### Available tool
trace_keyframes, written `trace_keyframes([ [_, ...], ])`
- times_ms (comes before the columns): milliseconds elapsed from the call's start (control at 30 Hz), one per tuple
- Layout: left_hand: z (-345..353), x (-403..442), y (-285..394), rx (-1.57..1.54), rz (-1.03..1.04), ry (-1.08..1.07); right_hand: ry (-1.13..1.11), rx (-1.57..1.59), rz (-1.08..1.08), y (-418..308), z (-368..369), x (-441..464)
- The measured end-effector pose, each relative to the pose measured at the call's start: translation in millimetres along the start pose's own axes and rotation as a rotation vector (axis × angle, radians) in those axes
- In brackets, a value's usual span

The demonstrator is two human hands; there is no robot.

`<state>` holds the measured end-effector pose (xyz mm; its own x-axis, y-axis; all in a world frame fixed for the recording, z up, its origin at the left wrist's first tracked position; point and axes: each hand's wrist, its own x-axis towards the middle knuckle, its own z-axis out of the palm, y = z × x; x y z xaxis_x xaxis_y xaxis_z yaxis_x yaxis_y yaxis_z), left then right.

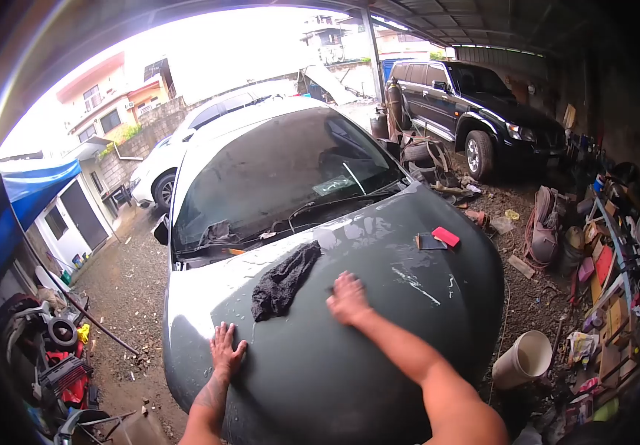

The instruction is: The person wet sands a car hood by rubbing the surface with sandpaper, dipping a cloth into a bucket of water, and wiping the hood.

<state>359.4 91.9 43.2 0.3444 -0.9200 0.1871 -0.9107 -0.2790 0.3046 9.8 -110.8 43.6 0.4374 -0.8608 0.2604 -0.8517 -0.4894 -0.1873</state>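
Note:
Both hands are on the dull dark-green hood of a car. My left hand lies flat near the hood's left side, fingers spread, holding nothing. Farther forward, my right hand rests palm down on the middle of the hood, its fingers stretched and slightly blurred; anything under the palm is hidden. A crumpled wet black cloth lies between and beyond the two hands. To the right sit a red block and a small dark flat sheet. Wet streaks and pale patches mark the paint.
A white bucket stands on the ground right of the hood. Piled tools and scrap line the right side, with more parts at left. Behind are a dark SUV, a gas cylinder and a white car.

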Motion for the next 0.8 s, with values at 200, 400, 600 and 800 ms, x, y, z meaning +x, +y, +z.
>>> trace_keyframes([
  [200, 2, -6, 3, -0.034, 0.012, 0.027, 0.015, -0.138, 0.305, 14, 17, 32],
  [400, -1, -7, 5, -0.032, 0.008, 0.014, -0.011, -0.09, -0.051, -19, 16, 10],
  [600, -3, -6, 8, -0.014, 0.009, 0.018, -0.086, -0.068, 0.292, 13, 15, 46],
  [800, -1, -6, 5, -0.009, -0.01, 0.012, -0.173, -0.045, -0.281, -46, 1, -18],
])
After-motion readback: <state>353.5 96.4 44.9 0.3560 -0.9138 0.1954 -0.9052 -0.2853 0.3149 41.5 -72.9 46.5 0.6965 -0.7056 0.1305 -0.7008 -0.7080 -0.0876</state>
